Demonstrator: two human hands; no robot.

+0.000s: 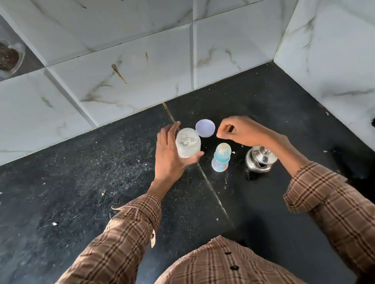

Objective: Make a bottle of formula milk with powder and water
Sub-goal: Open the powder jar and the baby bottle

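Head view of a dark stone table [68,194] set in a corner of marble-patterned wall tiles [121,54]. The left hand [169,156] grips a clear jar [188,143], fingers and thumb wrapped round its sides; white powder clings to the inside and lies in the jar. The jar's round lid [205,128] lies just behind it on the table, hollow side up. The right hand [240,132] hovers above the table with fingers curled and fingertips pinched together; whether it holds anything cannot be told. Between the 2 hands stands a pale blue baby bottle [221,158], upright; its contents cannot be made out. Just right of it sits a small lidded steel pot [260,159]. White specks dot the table.
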